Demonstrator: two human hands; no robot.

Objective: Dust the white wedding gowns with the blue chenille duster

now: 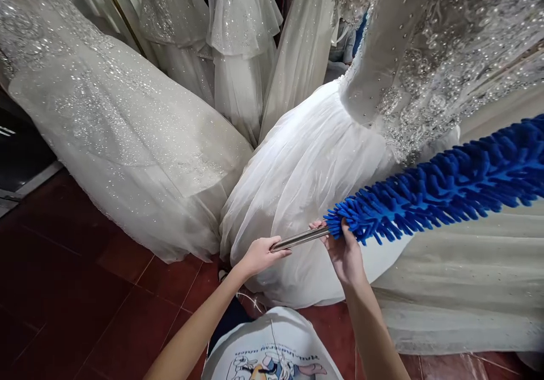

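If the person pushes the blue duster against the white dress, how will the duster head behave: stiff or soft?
The blue duster probably yields softly: its head is covered in loose fluffy strands. Its metal handle looks rigid, so the left hand and right hand can likely steer it. It seems light, since it is held out sideways. The white dress should dent easily.

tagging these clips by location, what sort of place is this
Most likely a bridal shop or gown showroom. White sequinned gowns hang close together over a dark red tiled floor, and the hands, left hand and right hand, hold a blue duster beside a beaded gown.
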